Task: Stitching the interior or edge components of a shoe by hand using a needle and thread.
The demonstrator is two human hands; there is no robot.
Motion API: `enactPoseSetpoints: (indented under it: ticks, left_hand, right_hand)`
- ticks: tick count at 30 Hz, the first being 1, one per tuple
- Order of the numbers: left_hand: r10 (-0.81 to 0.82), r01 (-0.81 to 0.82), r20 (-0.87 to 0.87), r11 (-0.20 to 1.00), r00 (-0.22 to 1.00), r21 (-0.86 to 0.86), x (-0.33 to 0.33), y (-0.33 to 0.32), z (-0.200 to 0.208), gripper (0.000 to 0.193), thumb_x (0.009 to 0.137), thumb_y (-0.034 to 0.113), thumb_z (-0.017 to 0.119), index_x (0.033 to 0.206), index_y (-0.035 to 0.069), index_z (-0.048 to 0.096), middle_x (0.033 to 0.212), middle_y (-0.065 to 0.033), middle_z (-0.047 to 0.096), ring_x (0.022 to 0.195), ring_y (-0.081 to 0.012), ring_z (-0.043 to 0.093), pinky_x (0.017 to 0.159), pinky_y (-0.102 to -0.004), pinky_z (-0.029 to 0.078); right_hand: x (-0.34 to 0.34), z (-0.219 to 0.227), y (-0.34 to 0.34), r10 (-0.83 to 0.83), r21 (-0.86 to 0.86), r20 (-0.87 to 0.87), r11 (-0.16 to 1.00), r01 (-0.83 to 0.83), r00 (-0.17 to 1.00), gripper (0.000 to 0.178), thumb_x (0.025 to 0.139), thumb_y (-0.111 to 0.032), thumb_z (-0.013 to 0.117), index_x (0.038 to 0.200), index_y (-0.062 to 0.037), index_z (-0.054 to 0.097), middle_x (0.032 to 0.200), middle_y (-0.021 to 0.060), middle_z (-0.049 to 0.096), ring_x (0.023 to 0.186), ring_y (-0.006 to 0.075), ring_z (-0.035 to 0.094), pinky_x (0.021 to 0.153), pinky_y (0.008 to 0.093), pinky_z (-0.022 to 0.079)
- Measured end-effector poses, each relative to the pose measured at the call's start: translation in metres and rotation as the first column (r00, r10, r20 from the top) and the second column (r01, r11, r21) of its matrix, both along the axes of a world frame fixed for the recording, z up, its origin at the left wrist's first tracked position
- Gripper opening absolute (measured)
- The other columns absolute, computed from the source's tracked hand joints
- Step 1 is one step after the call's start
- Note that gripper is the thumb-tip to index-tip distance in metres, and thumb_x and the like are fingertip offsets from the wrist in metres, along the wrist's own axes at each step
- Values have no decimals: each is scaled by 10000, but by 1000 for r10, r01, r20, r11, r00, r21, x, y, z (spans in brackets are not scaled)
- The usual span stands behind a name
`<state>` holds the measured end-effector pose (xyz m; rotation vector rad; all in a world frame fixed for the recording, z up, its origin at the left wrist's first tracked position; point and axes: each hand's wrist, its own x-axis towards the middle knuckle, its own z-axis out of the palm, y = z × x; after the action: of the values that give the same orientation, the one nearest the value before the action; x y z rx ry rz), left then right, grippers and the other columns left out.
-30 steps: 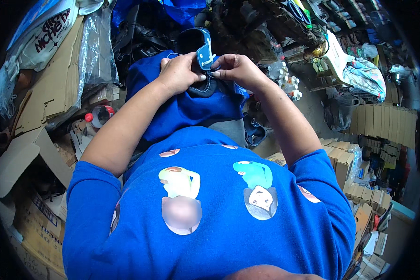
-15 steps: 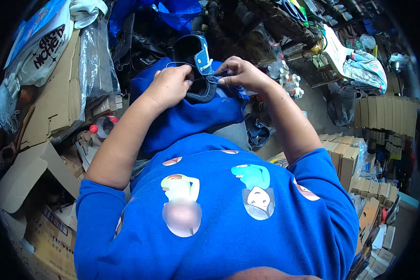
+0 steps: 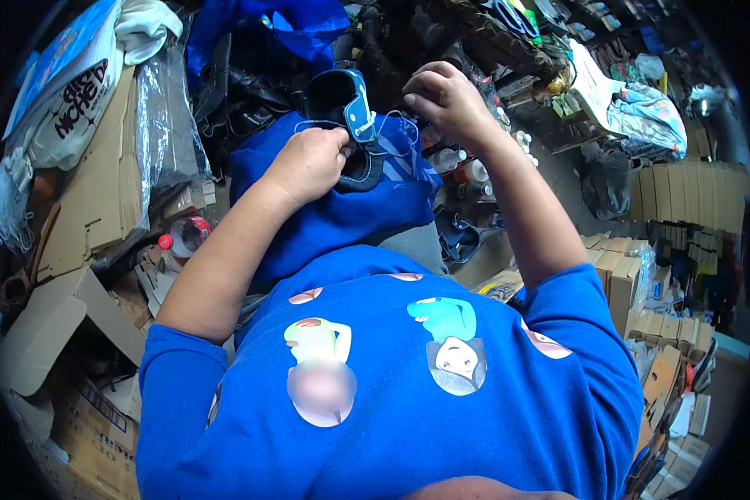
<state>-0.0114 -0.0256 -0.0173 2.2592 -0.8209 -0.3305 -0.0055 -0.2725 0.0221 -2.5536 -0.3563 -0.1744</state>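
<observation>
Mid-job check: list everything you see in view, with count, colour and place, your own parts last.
Shoe: one, dark blue, between the hands
Thread: loops, pale, around the shoe
Cloth: one, blue, over the lap
Second shoe: one, dark blue, right of the lap
Capped bottle: one, clear with red cap, left
Small bottles: several, mostly white, below the right hand
Plastic bag: one, blue, top
Flat cardboard: stack, brown, left
Open box: one, brown, lower left
Chair: one, white, upper right
Patterned fabric: one, pale, on the chair
Shirt: one, blue, foreground
Left grip: one, bare, on the shoe
Right grip: one, bare, raised; contents unclear
</observation>
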Motion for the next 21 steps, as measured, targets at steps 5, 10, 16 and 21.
enactPoseSetpoints:
  ticks: [5,10,16,21]
  left_hand:
    - [11,-8,-32,996,999,91,2,7,-1,174,815,125,533,903,8,628,870,-227,644,851,-388,619,778,-470,485]
    - [-124,126,171,992,977,3,1,22,4,153,809,95,513,906,50,623,808,-168,643,793,-359,618,716,-453,478]
    - [75,-90,284,995,956,39,-21,106,-4,165,777,36,512,912,72,599,819,-136,617,799,-333,594,707,-395,451]
    - [278,-471,-416,734,866,-489,-24,124,22,56,893,70,602,889,18,622,859,-31,627,740,-90,546,712,-231,426]
  right_hand:
    - [-17,17,45,449,-644,-97,652,-400,888,55,793,-165,579,835,-135,594,755,36,594,835,229,598,809,371,410]
    - [-11,1,38,538,-502,-74,707,-498,840,46,778,-136,579,821,-123,572,714,47,581,796,243,593,783,374,418]
    - [-16,-22,-45,237,-457,-159,843,-284,958,72,793,-145,637,829,-120,580,724,83,585,732,240,584,740,362,442]
    - [-19,-8,-46,78,729,-554,526,438,829,177,858,-214,685,941,-62,651,838,4,621,795,112,592,748,277,478]
